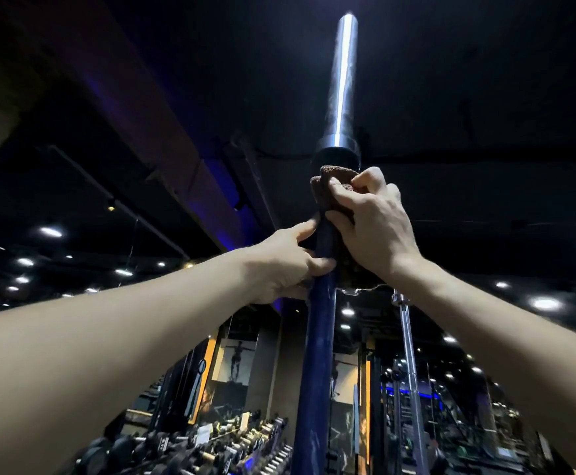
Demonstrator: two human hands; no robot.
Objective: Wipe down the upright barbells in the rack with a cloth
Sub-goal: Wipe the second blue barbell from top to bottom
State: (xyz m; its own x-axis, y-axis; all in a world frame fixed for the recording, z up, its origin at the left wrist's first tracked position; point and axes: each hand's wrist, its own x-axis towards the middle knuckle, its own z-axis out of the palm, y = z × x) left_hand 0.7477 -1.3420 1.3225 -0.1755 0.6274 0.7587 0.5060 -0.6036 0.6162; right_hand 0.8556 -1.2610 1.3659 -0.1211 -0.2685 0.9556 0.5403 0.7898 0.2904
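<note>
Upright at frame centre, blue barbell (317,354) with silver end at top, gripped mid-frame by left hand (285,265), fingers curled round it, right hand (370,221) just above clutching brown cloth (331,186) against it.

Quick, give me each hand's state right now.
Left hand: grips the blue barbell shaft, bare, below the cloth.
Right hand: holds the brown cloth wrapped on the shaft, just under the collar.

Dark ceiling (485,80) with round lights (545,304) above dumbbell racks (211,443).
</note>
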